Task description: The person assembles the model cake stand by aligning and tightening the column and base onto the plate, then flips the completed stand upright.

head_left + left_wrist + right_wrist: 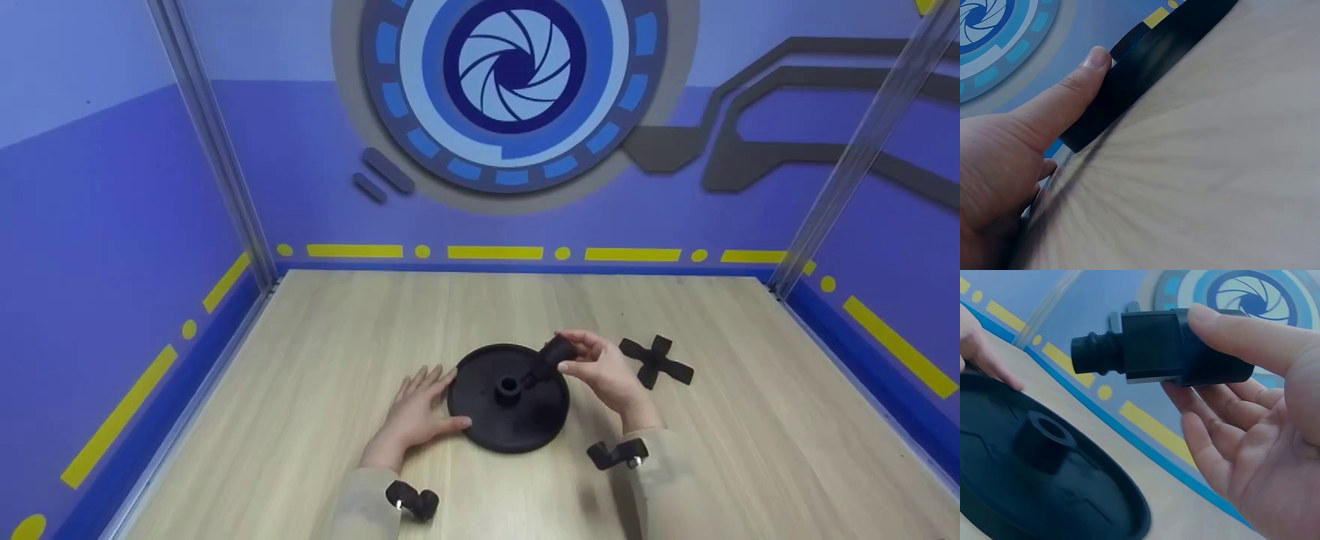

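Note:
A round black disc [480, 420] with a raised rim and a hollow central socket [508, 388] lies on the table. My left hand [420, 412] rests at its left edge, thumb on the rim, fingers spread; in the left wrist view the thumb touches the disc's side [1145, 67]. My right hand [604, 371] grips a black connector piece [556, 351] by its thick end, above the disc's right part. In the right wrist view the piece [1154, 346] points its narrow ribbed end left, held between thumb and fingers, apart from the socket [1044, 444].
A black cross-shaped part [656, 362] lies on the wooden table [337, 315] just right of my right hand. Blue patterned panels [300, 165] stand behind and at both sides, with metal posts [217, 142] at the corners.

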### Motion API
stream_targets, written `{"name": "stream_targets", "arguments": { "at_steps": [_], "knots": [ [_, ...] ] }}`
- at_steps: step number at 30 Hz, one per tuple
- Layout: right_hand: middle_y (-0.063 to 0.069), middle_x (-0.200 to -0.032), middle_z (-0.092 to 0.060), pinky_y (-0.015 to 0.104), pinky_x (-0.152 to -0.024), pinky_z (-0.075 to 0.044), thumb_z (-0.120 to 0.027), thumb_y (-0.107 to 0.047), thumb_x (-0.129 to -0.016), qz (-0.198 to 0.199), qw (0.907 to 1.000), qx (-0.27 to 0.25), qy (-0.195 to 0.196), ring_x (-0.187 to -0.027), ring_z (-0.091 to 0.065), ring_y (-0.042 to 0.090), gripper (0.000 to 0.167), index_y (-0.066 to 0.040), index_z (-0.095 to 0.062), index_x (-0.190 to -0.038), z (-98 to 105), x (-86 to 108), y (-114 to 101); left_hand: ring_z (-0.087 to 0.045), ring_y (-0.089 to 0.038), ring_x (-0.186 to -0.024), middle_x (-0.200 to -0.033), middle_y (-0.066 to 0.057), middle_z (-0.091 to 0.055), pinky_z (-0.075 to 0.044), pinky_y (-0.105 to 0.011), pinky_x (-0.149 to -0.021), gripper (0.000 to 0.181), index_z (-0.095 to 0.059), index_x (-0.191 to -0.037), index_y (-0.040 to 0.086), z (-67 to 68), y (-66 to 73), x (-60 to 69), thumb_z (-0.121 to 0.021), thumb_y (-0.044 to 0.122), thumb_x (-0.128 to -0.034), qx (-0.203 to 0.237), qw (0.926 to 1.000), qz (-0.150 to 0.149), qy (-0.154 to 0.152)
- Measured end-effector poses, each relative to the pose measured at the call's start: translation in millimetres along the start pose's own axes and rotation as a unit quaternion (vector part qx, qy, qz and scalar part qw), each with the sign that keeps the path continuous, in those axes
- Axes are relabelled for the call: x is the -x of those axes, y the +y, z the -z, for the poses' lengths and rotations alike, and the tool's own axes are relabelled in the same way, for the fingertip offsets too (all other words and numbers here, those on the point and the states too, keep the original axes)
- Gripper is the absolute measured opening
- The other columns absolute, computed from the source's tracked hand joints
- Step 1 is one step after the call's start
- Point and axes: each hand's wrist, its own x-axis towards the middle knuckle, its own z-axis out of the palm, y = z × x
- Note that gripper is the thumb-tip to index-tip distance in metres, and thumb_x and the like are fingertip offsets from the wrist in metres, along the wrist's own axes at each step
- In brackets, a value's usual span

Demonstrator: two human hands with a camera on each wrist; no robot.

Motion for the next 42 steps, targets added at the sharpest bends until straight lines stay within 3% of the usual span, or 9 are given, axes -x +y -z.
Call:
{"name": "stream_targets", "arguments": {
  "at_steps": [3,10,22,28,42],
  "knots": [
    [-0.008,-0.115,-0.073,0.021,-0.091,-0.059,-0.072,0.007,-0.087,0.009,0.9999,-0.005,0.01,-0.105,-0.07,0.008,0.047,-0.006,-0.063,-0.131,-10.4,-5.5,4.2,-0.021,-0.047,-0.157,-0.165,-0.023,-0.035,-0.01,-0.063,-0.131,0.096,-0.044,-0.157,0.015,0.1,-0.8,-0.3,-0.081,0.057,-0.0794,0.0,1.0,0.0,-0.002],
    [-0.01,-0.123,-0.072,0.021,-0.092,-0.059,-0.073,0.006,-0.086,0.031,0.9983,0.016,0.046,-0.111,-0.069,0.008,0.066,0.01,-0.047,-0.147,-35.0,-15.9,9.5,-0.02,-0.047,-0.157,-0.165,-0.023,-0.035,-0.009,-0.063,-0.131,0.096,-0.044,-0.157,0.015,0.5,-2.3,-0.7,-0.081,0.059,-0.0795,0.0,1.0,-0.002,-0.007],
    [0.006,-0.122,-0.075,0.018,-0.098,-0.054,-0.079,0.004,-0.083,0.046,0.9854,0.087,0.139,-0.108,-0.069,0.004,0.052,0.003,-0.065,-0.133,-58.6,-20.8,21.3,-0.02,-0.046,-0.158,-0.166,-0.022,-0.034,-0.009,-0.062,-0.131,0.097,-0.044,-0.157,0.016,-2.2,-1.0,-0.6,-0.081,0.059,-0.0789,0.011,0.9999,0.005,-0.003],
    [0.017,-0.127,-0.072,0.022,-0.085,-0.062,-0.079,0.005,-0.083,0.055,0.9853,0.099,0.128,-0.101,-0.071,0.007,0.056,0.003,-0.062,-0.137,-63.6,-21.4,26.2,-0.021,-0.046,-0.157,-0.165,-0.022,-0.035,-0.01,-0.062,-0.131,0.097,-0.045,-0.157,0.015,-0.5,-0.6,-1.2,-0.081,0.059,-0.0785,0.004,1.0,0.005,0.002],
    [0.023,-0.135,-0.067,0.021,-0.095,-0.057,-0.079,0.003,-0.084,0.041,0.9845,0.136,0.103,-0.11,-0.068,0.006,0.056,0.003,-0.062,-0.137,-63.2,-19.5,36.4,-0.021,-0.046,-0.157,-0.165,-0.022,-0.035,-0.01,-0.062,-0.131,0.097,-0.045,-0.157,0.014,-1.7,-1.6,-1.4,-0.081,0.06,-0.0789,0.004,1.0,0.003,0.001]
  ]
}}
